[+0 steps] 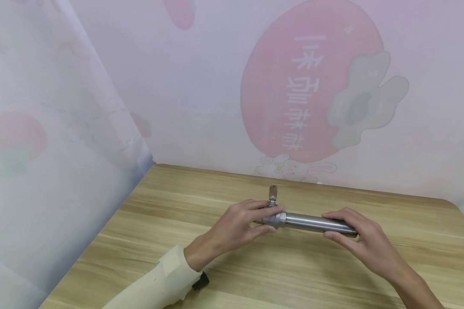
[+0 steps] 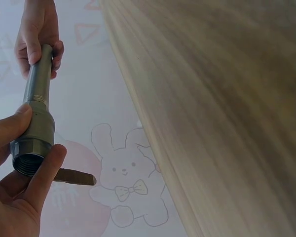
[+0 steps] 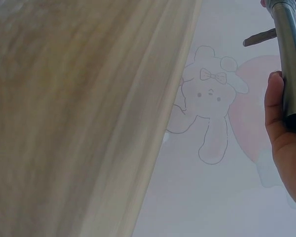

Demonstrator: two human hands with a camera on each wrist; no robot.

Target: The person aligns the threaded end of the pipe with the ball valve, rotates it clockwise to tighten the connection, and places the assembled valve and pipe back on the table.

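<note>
A metal ball valve (image 1: 271, 219) with a threaded open end is joined to a smooth steel pipe (image 1: 309, 222). My left hand (image 1: 242, 221) grips the valve body between thumb and fingers. From the valve a flat lever handle (image 1: 273, 193) sticks out toward the far side of the table. Around the pipe's other end curl the thumb and fingers of my right hand (image 1: 365, 240). In the left wrist view, threads show inside the valve's open end (image 2: 29, 163), and a few threads show where the pipe (image 2: 38, 84) enters the valve.
The wood-grain table (image 1: 224, 279) lies beneath both hands. A pale curtain (image 1: 201, 107) printed with cartoon rabbits and red shapes hangs behind it, and another panel (image 1: 54, 141) hangs along the left. A small black object (image 1: 200, 281) shows under the left cuff.
</note>
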